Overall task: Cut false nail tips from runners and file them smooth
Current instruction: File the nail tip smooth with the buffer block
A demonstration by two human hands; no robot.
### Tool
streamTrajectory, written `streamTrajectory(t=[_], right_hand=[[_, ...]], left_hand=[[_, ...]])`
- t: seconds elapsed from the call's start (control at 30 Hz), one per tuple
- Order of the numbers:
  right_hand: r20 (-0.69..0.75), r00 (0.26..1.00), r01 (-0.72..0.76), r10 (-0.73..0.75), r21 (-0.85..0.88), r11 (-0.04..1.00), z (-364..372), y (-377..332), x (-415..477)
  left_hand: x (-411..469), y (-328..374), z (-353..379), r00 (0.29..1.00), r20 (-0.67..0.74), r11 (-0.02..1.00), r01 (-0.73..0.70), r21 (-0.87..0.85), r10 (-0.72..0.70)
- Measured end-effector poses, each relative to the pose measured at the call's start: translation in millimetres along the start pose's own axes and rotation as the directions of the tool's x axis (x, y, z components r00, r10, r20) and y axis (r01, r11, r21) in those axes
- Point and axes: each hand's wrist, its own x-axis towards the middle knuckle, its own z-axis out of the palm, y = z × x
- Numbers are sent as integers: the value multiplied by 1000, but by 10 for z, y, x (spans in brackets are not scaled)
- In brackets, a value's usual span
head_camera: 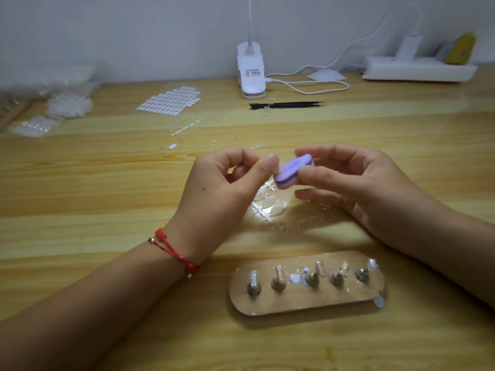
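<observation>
Nearest, a wooden stand holds five metal pegs, some carrying clear nail tips. Beyond it, the left grip is pinched thumb to forefinger; whether a tip sits inside, I cannot tell. Just to its right, the right grip grasps a purple file block, its long axis slanting up to the right, one end at the left fingertips. Clear runners lie on the desk beneath, blurred.

purple/pink file block, red wrist cord, black tweezers

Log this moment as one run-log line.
phase: filing | right hand: grips purple file block | left hand: pinching at block's end, tip not discernible | peg stand: untouched
</observation>
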Motion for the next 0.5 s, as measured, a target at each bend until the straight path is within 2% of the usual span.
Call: streamTrajectory(t=[0.17, 0.3, 0.33, 0.5], right_hand=[[-73, 997, -12, 24, 165, 986, -55, -15, 44], [19, 1000, 18, -18, -28, 999, 7, 6, -2], [16, 1000, 17, -17, -24, 1000, 9, 4, -2], [-78, 997, -13, 27, 180, 984, -54, -26, 48]], left_hand=[[1, -9, -17, 999, -42, 1000, 14, -14, -15], [-2, 2, -3, 1000, -28, 1000, -15, 13, 15], [-6, 4, 9, 1000, -10, 999, -22, 31, 22], [4, -4, -13, 999, -38, 1000, 25, -11, -26]])
